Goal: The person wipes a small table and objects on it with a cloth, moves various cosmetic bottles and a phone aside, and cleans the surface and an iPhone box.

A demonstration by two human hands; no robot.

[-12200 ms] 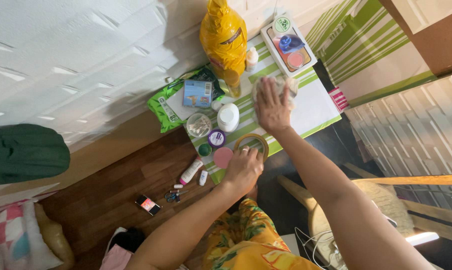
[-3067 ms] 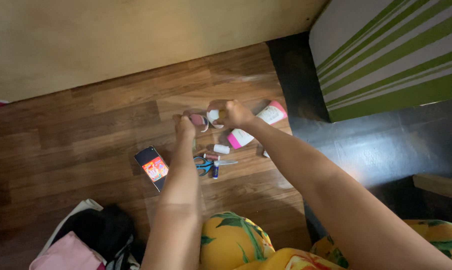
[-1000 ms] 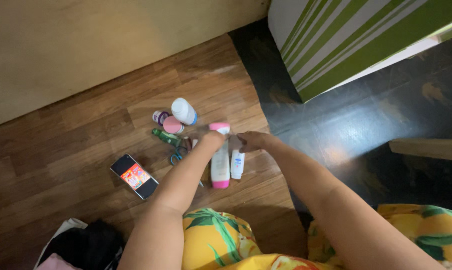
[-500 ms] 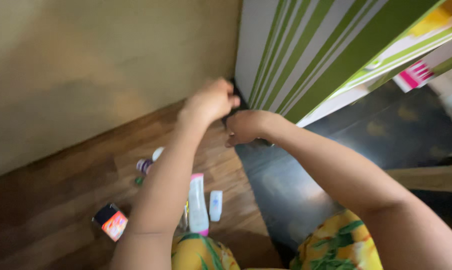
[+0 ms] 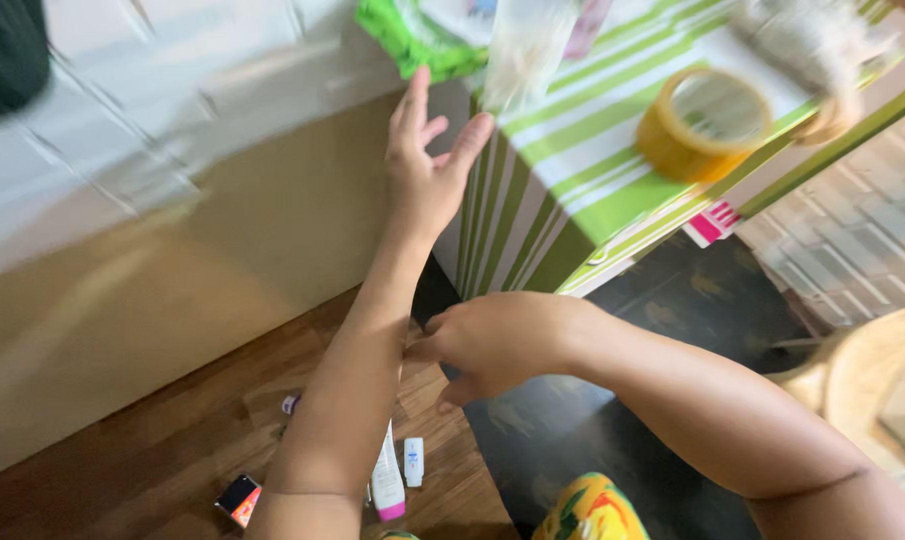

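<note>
From the head camera, the main thing is a small table (image 5: 572,190) with a green and white striped cover. It stands against the wall.

The left hand (image 5: 427,165) reaches up at the near left corner of the table. Its fingers are spread wide and it holds nothing. The fingertips are just beside a clear plastic tub (image 5: 525,50) that sits on the table near that corner. The tub looks blurry, so what is inside is hard to tell.

Behind the tub, at the back left of the table, lies a green packet of wipes (image 5: 412,35). It hangs a bit over the table edge.

A roll of yellow-brown tape (image 5: 702,120) lies flat on the table, to the right of the tub. Past the tape, at the far right of the table, is a crumpled light cloth (image 5: 807,40), also blurry.

The right hand (image 5: 497,340) is lower down, in front of the table and near the left arm. Its fingers are curled in loosely. I cannot tell if it holds something.

On the wooden floor, below the table and to the left, lie a white bottle with a pink cap (image 5: 387,485), a small white tube (image 5: 413,462) just beside it, and a phone (image 5: 238,498) with a lit screen farther left.
</note>
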